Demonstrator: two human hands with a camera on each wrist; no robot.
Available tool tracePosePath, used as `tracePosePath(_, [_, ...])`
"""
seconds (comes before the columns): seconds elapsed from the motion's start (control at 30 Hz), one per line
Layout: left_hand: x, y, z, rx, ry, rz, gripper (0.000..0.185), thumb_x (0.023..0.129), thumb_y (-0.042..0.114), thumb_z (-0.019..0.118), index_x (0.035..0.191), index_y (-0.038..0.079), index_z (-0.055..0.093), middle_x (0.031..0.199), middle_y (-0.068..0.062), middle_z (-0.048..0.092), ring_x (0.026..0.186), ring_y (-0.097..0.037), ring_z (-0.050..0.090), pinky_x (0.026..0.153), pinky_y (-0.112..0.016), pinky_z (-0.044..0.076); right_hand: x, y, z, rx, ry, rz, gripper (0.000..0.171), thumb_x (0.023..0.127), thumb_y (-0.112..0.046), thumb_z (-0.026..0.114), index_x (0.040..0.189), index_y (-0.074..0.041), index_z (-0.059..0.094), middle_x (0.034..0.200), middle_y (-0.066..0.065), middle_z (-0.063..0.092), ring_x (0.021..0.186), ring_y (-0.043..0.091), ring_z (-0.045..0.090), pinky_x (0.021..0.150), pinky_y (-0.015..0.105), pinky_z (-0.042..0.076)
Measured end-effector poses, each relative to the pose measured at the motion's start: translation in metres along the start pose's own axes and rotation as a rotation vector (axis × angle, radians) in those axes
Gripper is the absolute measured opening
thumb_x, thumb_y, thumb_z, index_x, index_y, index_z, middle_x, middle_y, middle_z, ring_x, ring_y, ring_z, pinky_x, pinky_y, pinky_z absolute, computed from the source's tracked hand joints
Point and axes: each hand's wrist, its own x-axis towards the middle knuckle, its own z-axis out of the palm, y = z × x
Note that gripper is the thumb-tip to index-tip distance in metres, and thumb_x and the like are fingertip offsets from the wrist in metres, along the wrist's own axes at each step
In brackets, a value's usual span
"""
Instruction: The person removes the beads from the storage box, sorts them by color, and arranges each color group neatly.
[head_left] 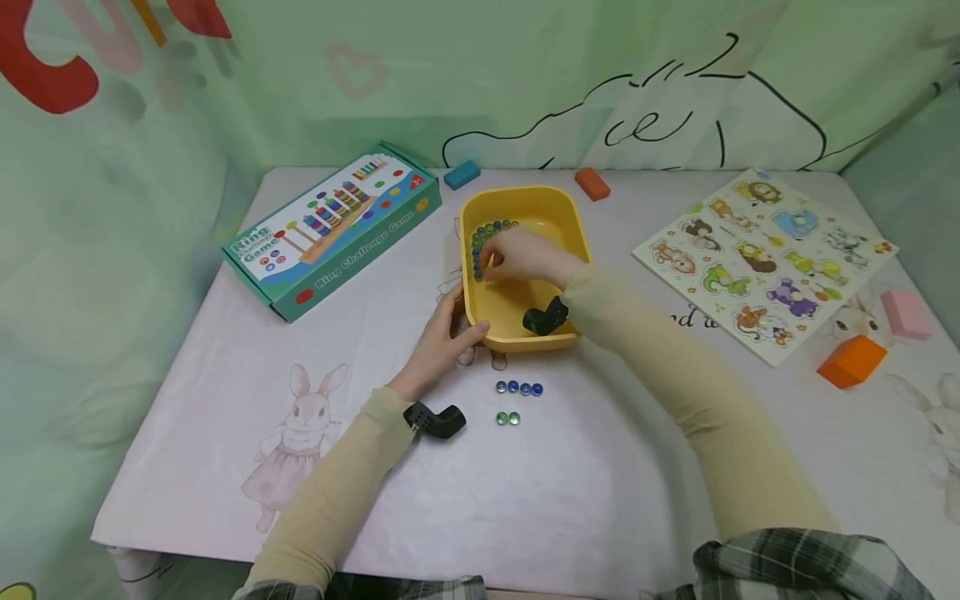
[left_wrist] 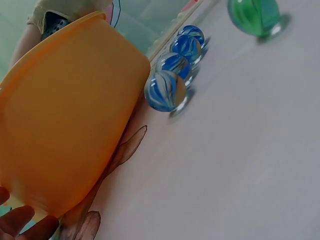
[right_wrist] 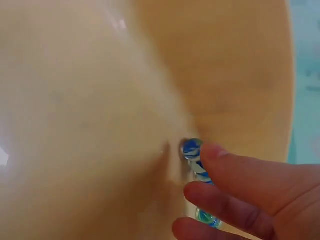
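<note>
A yellow plastic bin (head_left: 525,343) is tilted in the left wrist view, where its outer wall (left_wrist: 75,115) fills the left side. My left hand (head_left: 442,342) grips its near left corner, thumb over the rim and fingers along the outside. Inside the bin, my right hand (head_left: 517,254) reaches to the left wall, where several blue and green glass marbles (head_left: 491,227) lie lined up. In the right wrist view the thumb is right at a blue marble (right_wrist: 191,149), with the other fingers spread beside the marbles. On the table are a row of blue marbles (head_left: 513,387) and two green marbles (head_left: 507,418).
A green Ring Challenge Game box (head_left: 337,233) lies to the left. Behind the bin are a blue block (head_left: 462,175) and a red-orange block (head_left: 592,184). An animal puzzle board (head_left: 765,258), an orange block (head_left: 852,362) and a pink block (head_left: 906,314) sit to the right.
</note>
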Motion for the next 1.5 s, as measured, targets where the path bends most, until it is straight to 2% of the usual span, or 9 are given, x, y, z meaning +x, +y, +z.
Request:
tracePosePath(0.23, [0.0, 0.0, 0.001, 0.008, 0.002, -0.01, 0.079, 0.087, 0.048, 0.057, 0.148, 0.019, 0.017, 0.146, -0.005, 0.032, 0.135, -0.015, 0.028, 0.114, -0.038, 0.015, 0.004, -0.006, 0.007, -0.064, -0.04, 0.046, 0.025, 0.087, -0.025, 0.065, 0.108, -0.012, 0.065, 0.1, 0.005, 0.063, 0.089, 0.02, 0.053, 0.083, 0.033, 0.045])
tracePosePath(0.4, [0.001, 0.001, 0.003, 0.002, -0.004, -0.022, 0.073, 0.09, 0.037, 0.057, 0.148, 0.02, 0.016, 0.148, -0.005, 0.03, 0.136, -0.016, 0.026, 0.115, -0.038, 0.015, 0.005, -0.009, 0.01, -0.124, -0.035, 0.026, 0.024, 0.087, -0.024, 0.065, 0.107, -0.01, 0.065, 0.1, 0.006, 0.064, 0.089, 0.021, 0.053, 0.082, 0.034, 0.046])
tracePosePath(0.57, [0.0, 0.003, 0.003, -0.009, -0.014, -0.045, 0.072, 0.091, 0.026, 0.057, 0.149, 0.016, 0.016, 0.149, -0.008, 0.029, 0.137, -0.017, 0.025, 0.115, -0.037, 0.014, 0.0, -0.008, 0.006, -0.113, -0.04, 0.001, 0.023, 0.086, -0.024, 0.065, 0.104, -0.009, 0.066, 0.098, 0.006, 0.064, 0.087, 0.021, 0.053, 0.079, 0.032, 0.046])
tracePosePath(0.73, [0.003, 0.005, 0.001, -0.01, -0.028, -0.078, 0.072, 0.091, 0.022, 0.057, 0.149, 0.011, 0.014, 0.149, -0.011, 0.028, 0.138, -0.02, 0.023, 0.115, -0.038, 0.013, -0.014, -0.006, -0.009, -0.087, -0.011, -0.061, 0.018, 0.086, -0.02, 0.065, 0.098, -0.008, 0.067, 0.094, 0.008, 0.064, 0.086, 0.022, 0.053, 0.078, 0.033, 0.045])
tracePosePath(0.93, [0.001, 0.0, 0.002, -0.007, -0.002, -0.047, 0.079, 0.087, 0.047, 0.057, 0.149, 0.018, 0.015, 0.148, -0.004, 0.032, 0.137, -0.013, 0.025, 0.114, -0.038, 0.015, -0.039, 0.0, -0.025, -0.075, 0.026, -0.099, 0.018, 0.086, -0.02, 0.065, 0.098, -0.006, 0.066, 0.092, 0.009, 0.064, 0.085, 0.022, 0.054, 0.078, 0.035, 0.045])
tracePosePath(1.1, [0.0, 0.0, 0.004, 0.0, 0.009, -0.053, 0.078, 0.088, 0.043, 0.057, 0.149, 0.019, 0.015, 0.148, -0.003, 0.031, 0.137, -0.014, 0.026, 0.114, -0.038, 0.016, -0.064, 0.005, -0.03, 0.0, 0.058, -0.077, 0.017, 0.086, -0.02, 0.065, 0.099, -0.008, 0.066, 0.089, 0.007, 0.064, 0.083, 0.021, 0.053, 0.076, 0.033, 0.046])
tracePosePath(1.27, [0.0, -0.001, 0.003, 0.016, 0.013, -0.058, 0.082, 0.085, 0.053, 0.057, 0.148, 0.02, 0.017, 0.148, -0.002, 0.031, 0.139, -0.014, 0.022, 0.114, -0.039, 0.013, -0.09, 0.006, -0.026, 0.084, 0.162, -0.05, 0.019, 0.085, -0.02, 0.067, 0.101, -0.01, 0.066, 0.09, 0.005, 0.065, 0.082, 0.021, 0.054, 0.074, 0.033, 0.047])
tracePosePath(1.37, [0.0, -0.002, 0.002, 0.021, 0.019, -0.062, 0.086, 0.082, 0.059, 0.056, 0.148, 0.02, 0.017, 0.147, -0.002, 0.032, 0.138, -0.014, 0.022, 0.114, -0.039, 0.013, -0.106, 0.007, -0.019, 0.108, 0.251, -0.071, 0.02, 0.085, -0.019, 0.067, 0.102, -0.009, 0.067, 0.09, 0.004, 0.065, 0.079, 0.019, 0.054, 0.071, 0.031, 0.046])
tracePosePath(1.5, [0.0, 0.0, 0.001, 0.025, 0.023, -0.064, 0.08, 0.086, 0.049, 0.057, 0.148, 0.019, 0.018, 0.147, -0.002, 0.032, 0.138, -0.015, 0.023, 0.114, -0.039, 0.013, -0.124, 0.007, -0.008, 0.14, 0.34, -0.131, 0.019, 0.084, -0.016, 0.068, 0.1, -0.007, 0.068, 0.087, 0.005, 0.066, 0.075, 0.017, 0.054, 0.067, 0.029, 0.045])
